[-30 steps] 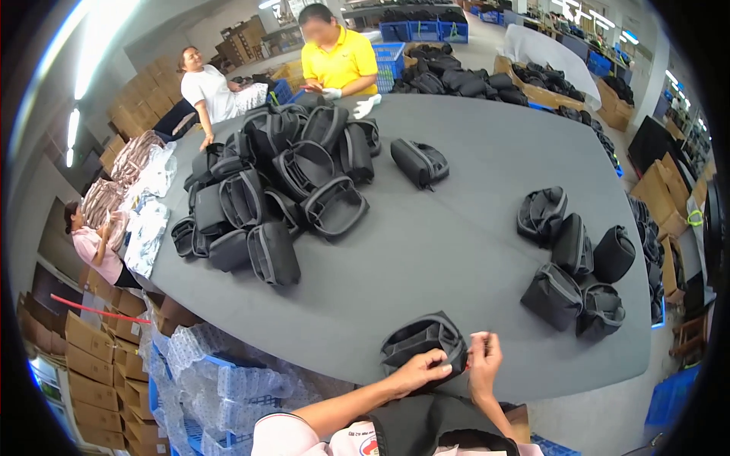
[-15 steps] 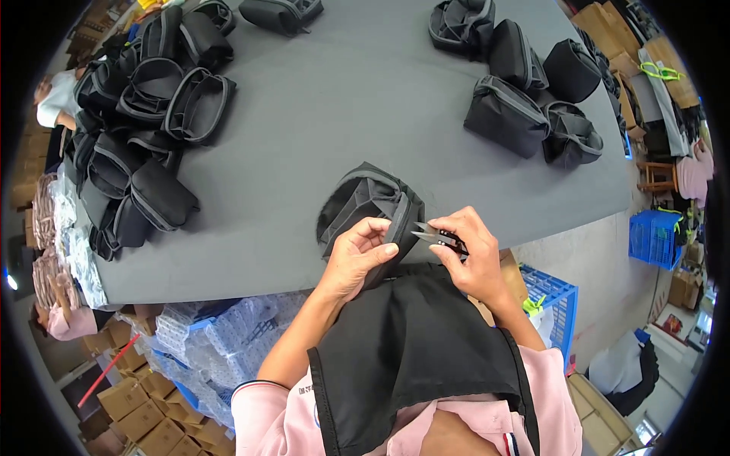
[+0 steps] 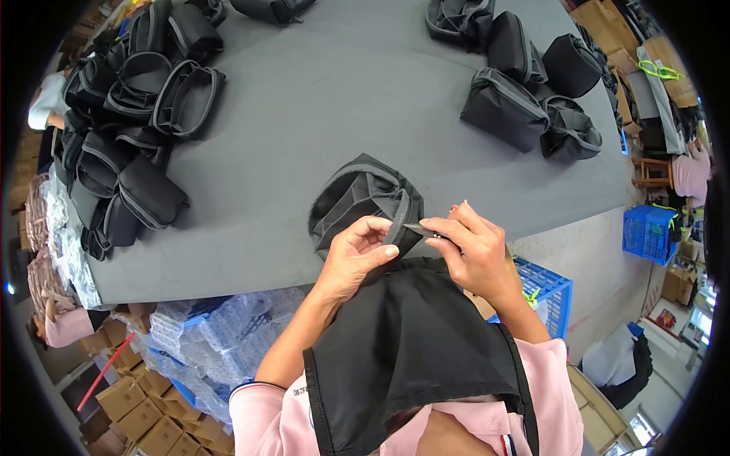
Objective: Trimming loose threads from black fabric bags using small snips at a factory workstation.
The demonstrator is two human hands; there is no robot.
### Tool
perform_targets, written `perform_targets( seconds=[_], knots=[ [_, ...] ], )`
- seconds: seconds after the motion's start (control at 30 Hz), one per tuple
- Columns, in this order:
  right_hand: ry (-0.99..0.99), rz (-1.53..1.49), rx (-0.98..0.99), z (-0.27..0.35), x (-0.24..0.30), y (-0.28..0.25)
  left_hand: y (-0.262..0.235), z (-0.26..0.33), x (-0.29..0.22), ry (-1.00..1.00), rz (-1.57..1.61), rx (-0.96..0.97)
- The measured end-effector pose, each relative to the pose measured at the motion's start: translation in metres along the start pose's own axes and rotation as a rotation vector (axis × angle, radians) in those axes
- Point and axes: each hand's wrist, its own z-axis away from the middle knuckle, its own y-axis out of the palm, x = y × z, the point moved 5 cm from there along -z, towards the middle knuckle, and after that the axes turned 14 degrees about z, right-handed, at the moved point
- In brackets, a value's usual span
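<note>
Two-handed at the near edge of the table (image 3: 274,175), we pinch a bag (image 3: 338,204) by its rim with our left hand (image 3: 356,260), our right hand (image 3: 477,251) gripping snips (image 3: 418,229) aimed leftward at it.

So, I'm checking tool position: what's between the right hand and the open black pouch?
In the head view, snips reach from the right hand to the pouch.

An open black pouch (image 3: 346,204) sits on the grey table (image 3: 319,114), metal snips (image 3: 417,229) at its right side.
</note>
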Motion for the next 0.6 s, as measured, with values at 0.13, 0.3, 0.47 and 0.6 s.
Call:
perform_targets(
  seconds=[0.13, 0.3, 0.47, 0.6],
  knots=[
    [0.125, -0.136, -0.034, -0.001, -0.004, 0.001, 0.001, -0.003, 0.0, -0.017, 0.022, 0.005],
    [0.13, -0.282, 0.033, 0.0, -0.001, 0.004, -0.009, 0.016, 0.005, -0.03, 0.076, -0.015],
    [0.552, -1.239, 0.238, 0.018, -0.006, 0.04, -0.004, 0.016, 0.002, -0.186, -0.098, -0.162],
    [0.495, -0.944, 0.056, 0.032, -0.013, 0.027, 0.011, 0.016, -0.003, -0.105, -0.001, -0.162]
  ],
)
